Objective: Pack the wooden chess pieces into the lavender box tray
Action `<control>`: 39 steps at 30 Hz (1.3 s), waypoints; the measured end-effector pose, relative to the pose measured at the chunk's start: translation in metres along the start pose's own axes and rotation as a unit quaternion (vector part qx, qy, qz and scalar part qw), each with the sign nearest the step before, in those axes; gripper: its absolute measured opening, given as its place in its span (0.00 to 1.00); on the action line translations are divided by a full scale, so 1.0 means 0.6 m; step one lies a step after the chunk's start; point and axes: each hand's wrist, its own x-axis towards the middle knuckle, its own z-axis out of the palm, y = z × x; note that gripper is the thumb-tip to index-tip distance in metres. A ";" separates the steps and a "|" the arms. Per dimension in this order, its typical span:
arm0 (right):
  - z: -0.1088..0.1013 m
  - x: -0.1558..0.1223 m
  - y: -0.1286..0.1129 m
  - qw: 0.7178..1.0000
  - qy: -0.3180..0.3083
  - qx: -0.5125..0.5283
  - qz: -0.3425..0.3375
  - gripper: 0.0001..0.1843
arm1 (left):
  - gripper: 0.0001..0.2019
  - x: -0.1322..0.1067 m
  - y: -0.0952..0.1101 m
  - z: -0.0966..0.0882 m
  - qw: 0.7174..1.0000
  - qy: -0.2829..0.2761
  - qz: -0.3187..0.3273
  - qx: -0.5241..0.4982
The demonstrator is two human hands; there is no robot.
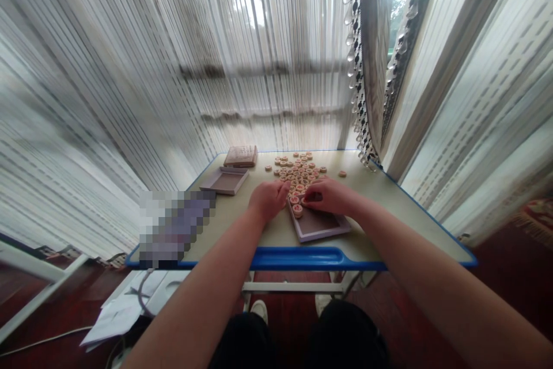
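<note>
Several round wooden chess pieces (299,168) with red marks lie scattered on the far middle of a pale desk (389,208). A shallow grey box tray (322,225) sits in front of them, with a few pieces (296,205) in its far left corner. My left hand (268,198) rests curled at the tray's left edge, fingertips touching the pieces. My right hand (330,195) hovers over the tray's far end, fingers pinched round a piece among those at its rim.
A second grey box half (224,180) lies at the left, with a folded brown board (241,156) behind it. A blurred-out patch (173,225) covers the near left desk. Striped curtains surround the desk. Its blue front edge (298,257) is near me; papers lie on the floor.
</note>
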 end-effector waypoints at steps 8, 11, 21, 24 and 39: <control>0.008 0.009 0.010 0.999 0.026 -0.021 0.021 0.10 | 0.22 0.002 -0.003 0.004 0.998 -0.005 0.010 0.061; 0.008 0.010 0.011 0.999 0.032 -0.024 0.023 0.10 | 0.21 0.003 -0.004 0.004 0.997 -0.004 0.004 0.075; 0.001 0.003 0.010 0.998 0.020 -0.050 0.041 0.11 | 0.21 0.004 -0.006 0.006 0.996 0.010 -0.002 0.087; -0.009 -0.003 0.007 0.999 -0.020 -0.027 0.043 0.11 | 0.21 0.003 -0.007 0.005 0.996 0.009 -0.004 0.086; -0.026 -0.012 0.000 0.994 -0.089 0.050 0.041 0.13 | 0.21 0.003 -0.013 0.009 0.996 0.010 -0.009 0.085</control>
